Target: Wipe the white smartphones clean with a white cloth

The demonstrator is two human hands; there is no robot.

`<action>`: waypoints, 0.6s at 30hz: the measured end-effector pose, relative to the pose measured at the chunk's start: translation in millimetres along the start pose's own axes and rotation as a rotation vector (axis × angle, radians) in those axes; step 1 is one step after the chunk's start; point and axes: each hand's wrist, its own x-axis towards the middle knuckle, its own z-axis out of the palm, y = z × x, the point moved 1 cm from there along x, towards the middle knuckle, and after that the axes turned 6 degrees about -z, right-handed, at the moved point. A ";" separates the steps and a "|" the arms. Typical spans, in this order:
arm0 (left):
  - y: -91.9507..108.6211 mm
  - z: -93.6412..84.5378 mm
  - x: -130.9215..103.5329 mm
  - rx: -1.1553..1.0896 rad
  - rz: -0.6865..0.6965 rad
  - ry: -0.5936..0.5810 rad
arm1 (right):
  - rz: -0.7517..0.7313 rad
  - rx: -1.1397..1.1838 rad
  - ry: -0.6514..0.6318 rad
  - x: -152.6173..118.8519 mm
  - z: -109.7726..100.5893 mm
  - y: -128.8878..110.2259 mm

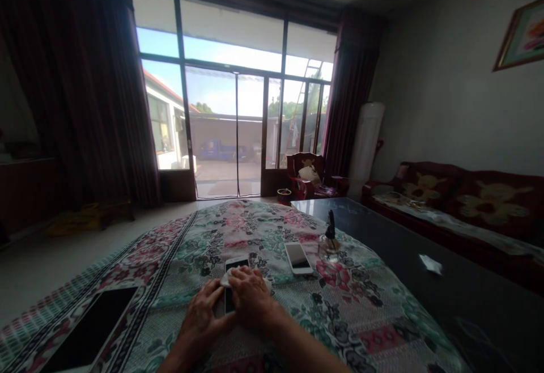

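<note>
A white-framed smartphone (230,300) with a dark screen lies on the flowered tablecloth right in front of me. My left hand (204,308) holds it along its left side, with the thumb across the near end. My right hand (251,292) presses a white tissue or cloth (226,278) down on the screen, its fingers bent over it. Both hands hide much of the phone. To the right, apart from my hands, lies a second white smartphone (298,258). Beyond that stands a small clear container (329,246) with a black upright part on top.
A large dark flat-screen device (91,327) lies at the table's left. A dark glossy table (395,271) adjoins on the right, with a crumpled white piece (431,264) on it. Farther off are a red wooden sofa (463,191), an armchair (306,172) and glass doors (225,129).
</note>
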 end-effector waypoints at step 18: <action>-0.9 0.7 0.7 0.005 0.010 0.020 | 0.016 -0.044 -0.012 34.3 7.3 10.1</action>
